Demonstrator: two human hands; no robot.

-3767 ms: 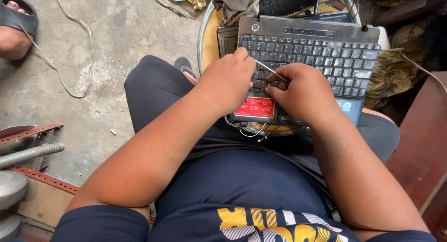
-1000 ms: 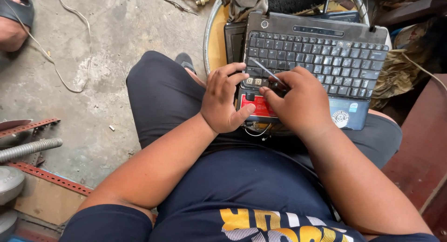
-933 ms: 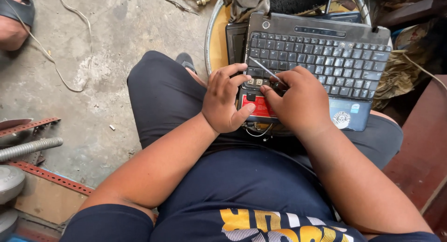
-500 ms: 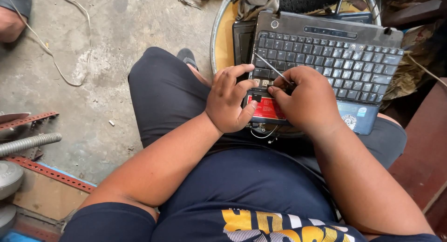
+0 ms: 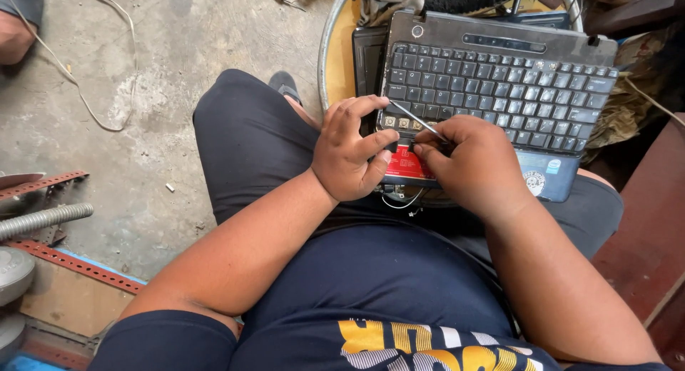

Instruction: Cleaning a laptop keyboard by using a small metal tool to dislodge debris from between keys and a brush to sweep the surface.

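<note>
Patience is what I need here: I judge the thin metal prying tool [image 5: 416,119] should go under the keys at a low angle, with small force, so the plastic clips do not break. I keep the old black laptop base with grey keyboard [image 5: 499,85] steady on my lap, its front edge over my dark trousers [image 5: 250,143]. My right hand [image 5: 474,164] is closed around the tool, fingers curled tight on its handle, and the tip reaches the lower left rows of keys. My left hand [image 5: 349,153] is half open; the thumb presses the red sticker area [image 5: 408,164] at the front left corner, other fingers rest bent on the edge.
</note>
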